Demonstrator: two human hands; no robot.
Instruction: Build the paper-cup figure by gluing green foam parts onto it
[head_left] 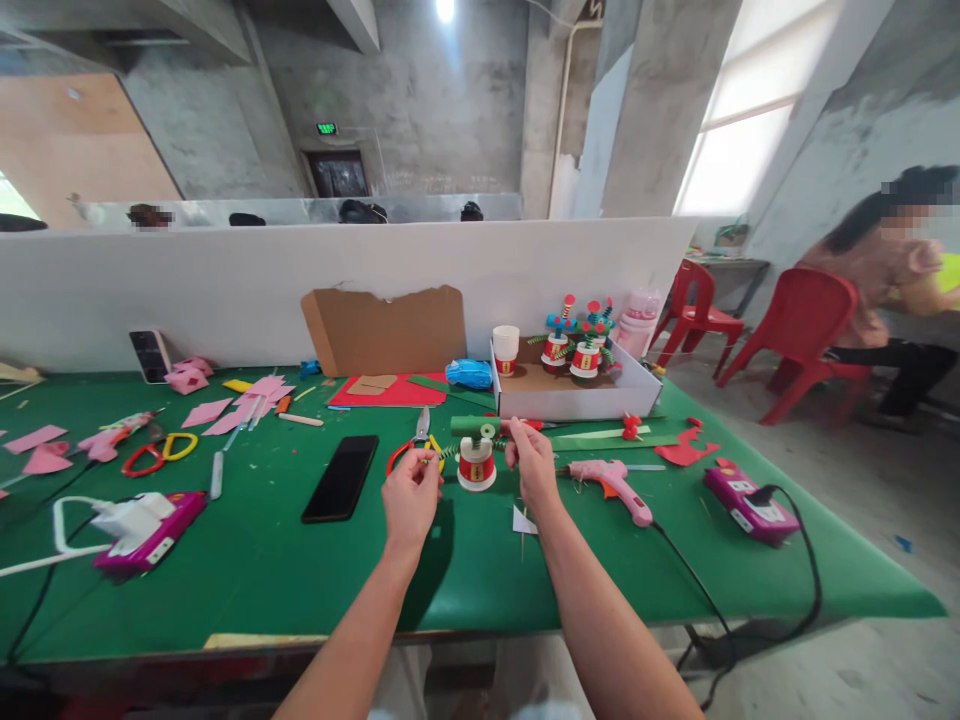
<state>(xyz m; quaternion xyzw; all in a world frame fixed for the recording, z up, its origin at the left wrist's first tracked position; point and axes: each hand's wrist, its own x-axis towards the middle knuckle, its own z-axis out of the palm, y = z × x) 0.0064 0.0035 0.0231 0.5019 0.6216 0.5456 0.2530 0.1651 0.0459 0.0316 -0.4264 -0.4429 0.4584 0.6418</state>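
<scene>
A small figure made from a red and white paper cup (476, 466) is between my two hands, with a green paper roll (466, 425) across its top and folded green strips at its sides. My left hand (412, 490) pinches the end of the folded strip on the left. The fingers of my right hand (531, 458) are closed at the figure's right side, by the other folded strip and the end of the roll; what exactly they grip is too small to tell. Scissors (422, 430) with red and yellow handles lie behind my left hand.
A black phone (340, 479) lies left of my hands, a pink glue gun (611, 482) and a purple power strip (751, 505) to the right. Behind stands a white box (577, 402) with similar cup figures. A person sits at the far right near red chairs (806, 318).
</scene>
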